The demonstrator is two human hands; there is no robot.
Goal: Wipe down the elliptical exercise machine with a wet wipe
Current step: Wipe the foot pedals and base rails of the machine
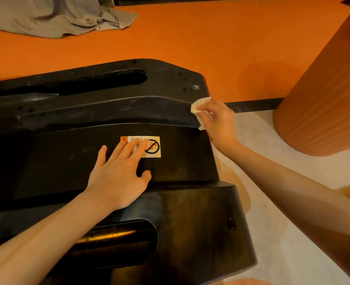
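Note:
The black plastic base of the elliptical machine (170, 103) fills the left and middle of the view, dusty and speckled on its far rail. My left hand (120, 171) lies flat on the middle cover, its straight fingers over a warning sticker (152, 147). My right hand (217, 120) grips a crumpled white wet wipe (198, 104) and holds it against the right end of the machine's curved ridge.
An orange ribbed column (324, 89) stands close at the right. A grey cloth (52, 15) lies bunched on the orange floor (190, 38) at the top left. Pale flooring (273, 161) runs along the machine's right side.

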